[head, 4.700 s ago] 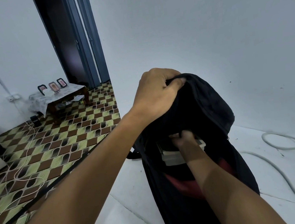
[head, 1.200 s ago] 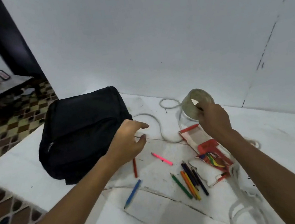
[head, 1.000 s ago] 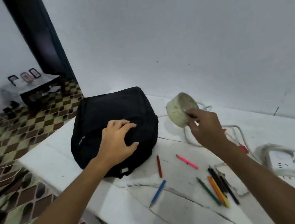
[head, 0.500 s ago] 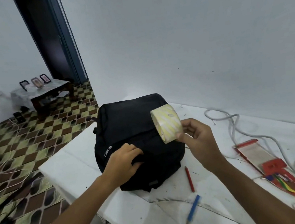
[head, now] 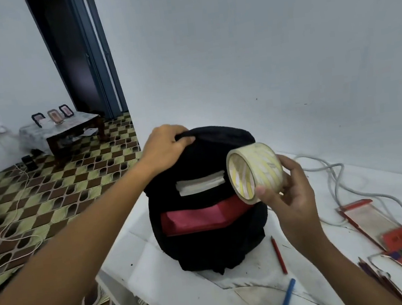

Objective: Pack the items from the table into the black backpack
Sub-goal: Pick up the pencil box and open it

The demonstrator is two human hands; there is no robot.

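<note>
Backpack (head: 214,247) gripped at top by left hand (head: 166,144), right hand (head: 288,192) pinching tape roll (head: 255,171), pencils (head: 278,254) beside.

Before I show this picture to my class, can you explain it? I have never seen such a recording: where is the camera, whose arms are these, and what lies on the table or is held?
The one picture comes from a wide-angle camera worn on a person's head, looking forward and down, so the arms are that person's own. The left hand grips the top of the black backpack, which stands open on the white table; something white and something red show inside. The right hand holds a roll of tape beside the opening. On the table lie a red pencil, a blue pencil, a red pencil case and a white cable.
</note>
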